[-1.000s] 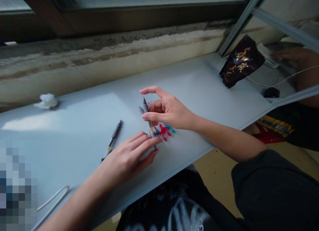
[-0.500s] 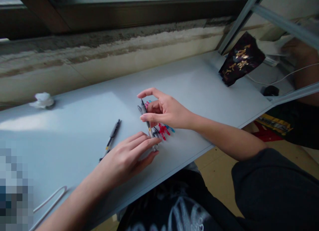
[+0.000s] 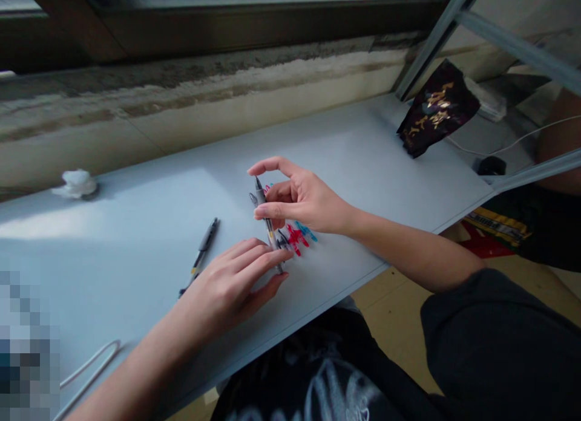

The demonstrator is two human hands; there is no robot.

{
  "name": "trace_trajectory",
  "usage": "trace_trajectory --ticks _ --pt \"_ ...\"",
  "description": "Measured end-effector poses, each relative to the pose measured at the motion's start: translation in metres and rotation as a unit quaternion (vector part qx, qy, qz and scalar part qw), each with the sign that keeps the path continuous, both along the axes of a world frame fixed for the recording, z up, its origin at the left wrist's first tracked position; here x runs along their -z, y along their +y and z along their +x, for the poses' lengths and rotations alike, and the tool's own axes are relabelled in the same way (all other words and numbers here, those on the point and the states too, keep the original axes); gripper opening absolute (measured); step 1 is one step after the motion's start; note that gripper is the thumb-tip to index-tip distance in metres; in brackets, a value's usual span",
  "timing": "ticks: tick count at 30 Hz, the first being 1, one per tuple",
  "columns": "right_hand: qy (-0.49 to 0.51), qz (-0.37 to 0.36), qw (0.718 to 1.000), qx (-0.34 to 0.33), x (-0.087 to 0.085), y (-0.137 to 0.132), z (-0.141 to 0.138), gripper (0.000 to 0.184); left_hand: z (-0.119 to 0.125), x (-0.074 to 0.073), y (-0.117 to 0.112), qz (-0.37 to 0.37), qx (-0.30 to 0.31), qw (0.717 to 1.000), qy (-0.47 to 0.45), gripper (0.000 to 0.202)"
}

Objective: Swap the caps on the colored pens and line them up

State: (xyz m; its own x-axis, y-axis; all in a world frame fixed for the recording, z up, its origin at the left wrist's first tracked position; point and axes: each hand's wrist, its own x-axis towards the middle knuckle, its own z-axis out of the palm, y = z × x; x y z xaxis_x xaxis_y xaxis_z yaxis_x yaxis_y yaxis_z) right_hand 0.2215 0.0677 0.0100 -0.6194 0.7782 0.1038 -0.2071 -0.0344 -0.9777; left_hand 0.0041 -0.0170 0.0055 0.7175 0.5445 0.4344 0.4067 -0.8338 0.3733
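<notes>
A black-and-clear pen (image 3: pixel 271 232) slants between my two hands, its dark point at the top. My left hand (image 3: pixel 233 282) pinches its lower end between thumb and fingers. On the upper barrel rests the thumb of my right hand (image 3: pixel 302 197); its index finger curls over the point. Beneath and beside the hands are several more pens: red pens (image 3: pixel 297 236), blue pens (image 3: pixel 306 231) and a dark pen partly covered by my fingers. Another black pen (image 3: pixel 206 242) lies to the left, with a further dark piece by my left wrist.
The white tabletop (image 3: pixel 145 227) runs along a wall ledge. Crumpled white tissue (image 3: pixel 77 184) sits at the back left, a white cable (image 3: pixel 97 363) at the front left. A dark packet (image 3: pixel 438 109) stands by the metal frame (image 3: pixel 521 43) at right, where another person's arm shows.
Both hands stay nearly in place on the pen. The right hand has shifted very slightly left, and the view has moved a little. Beyond the frame, the other person's hand has gone from sight.
</notes>
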Motion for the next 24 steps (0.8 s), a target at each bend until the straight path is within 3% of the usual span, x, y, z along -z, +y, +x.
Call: trace_trajectory --ticks 9,20,24 --pt "-0.014 -0.001 1.0 0.003 0.0001 0.002 -0.0002 0.054 -0.0008 0.0009 -0.0008 -0.022 -0.006 1.0 -0.007 0.025" --pt "-0.015 -0.004 1.0 -0.002 0.0024 0.0028 -0.001 0.055 0.003 0.0004 -0.0003 0.011 -0.002 1.0 -0.008 0.023" --pt "-0.019 -0.004 1.0 0.003 0.0034 0.0045 0.0001 0.055 0.0022 0.001 -0.0001 -0.02 -0.001 1.0 -0.018 0.023"
